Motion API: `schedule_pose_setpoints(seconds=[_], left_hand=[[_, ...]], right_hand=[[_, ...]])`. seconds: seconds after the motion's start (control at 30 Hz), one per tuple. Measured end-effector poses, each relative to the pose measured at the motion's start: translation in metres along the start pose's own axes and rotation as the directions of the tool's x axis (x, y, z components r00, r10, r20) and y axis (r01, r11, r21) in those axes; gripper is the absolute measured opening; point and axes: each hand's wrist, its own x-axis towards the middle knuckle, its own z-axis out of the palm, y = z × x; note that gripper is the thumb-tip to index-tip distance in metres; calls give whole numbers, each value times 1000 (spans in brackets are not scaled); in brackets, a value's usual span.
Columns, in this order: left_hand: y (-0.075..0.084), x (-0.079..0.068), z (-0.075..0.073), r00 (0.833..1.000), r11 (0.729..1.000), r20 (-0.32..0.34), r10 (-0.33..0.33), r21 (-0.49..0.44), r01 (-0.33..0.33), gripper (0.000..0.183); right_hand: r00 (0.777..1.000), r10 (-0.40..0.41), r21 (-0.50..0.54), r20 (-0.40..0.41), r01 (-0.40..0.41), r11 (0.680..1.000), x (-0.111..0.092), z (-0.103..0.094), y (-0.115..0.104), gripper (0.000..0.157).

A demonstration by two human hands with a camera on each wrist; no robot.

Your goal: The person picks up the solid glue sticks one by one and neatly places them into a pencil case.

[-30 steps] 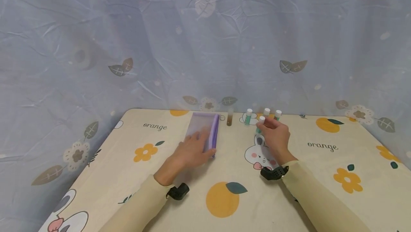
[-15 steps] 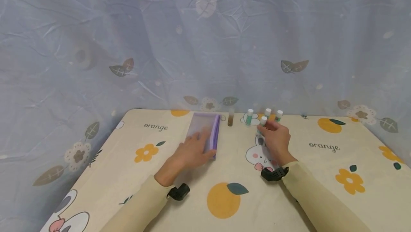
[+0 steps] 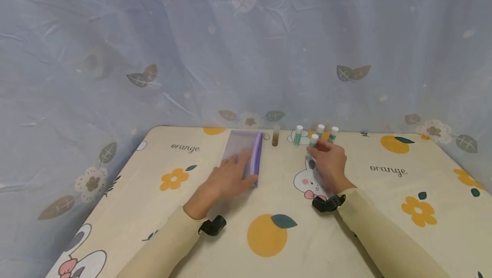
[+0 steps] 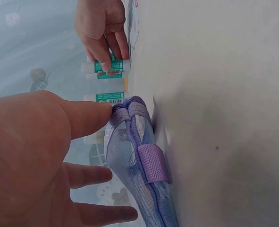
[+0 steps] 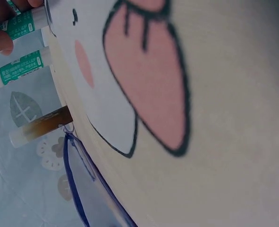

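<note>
My left hand (image 3: 226, 179) rests on a flat mesh pouch (image 3: 235, 144) with purple edging, its fingers straight over the mesh. In the left wrist view, the thumb touches the end of the pouch (image 4: 125, 137) near its zipper. My right hand (image 3: 329, 158) pinches a small green-and-white glue stick (image 3: 314, 139), upright at the table, between thumb and fingers. In the right wrist view this glue stick (image 5: 21, 26) shows its green label. Other upright glue sticks stand close by: one (image 3: 298, 136) to the left, another (image 3: 320, 130) behind, a third (image 3: 333, 134) to the right.
A brown tube with a clear top (image 3: 275, 138) stands between the pouch and the glue sticks. An orange-and-rabbit-print cloth covers the table (image 3: 307, 244). A grey-blue floral curtain (image 3: 246, 56) hangs directly behind the table's back edge.
The head view has tipped down slightly, so everything appears a little higher. Both hands keep their places on the pouch and the glue stick.
</note>
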Motion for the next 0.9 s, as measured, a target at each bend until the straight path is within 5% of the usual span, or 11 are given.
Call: schedule_pose_setpoints(seconds=[0.9], left_hand=[[-2, 3, 2, 1000, 1000, 12, -16, 9, 16, 86]], right_hand=[[998, -57, -18, 16, 58, 998, 1, -8, -18, 53]])
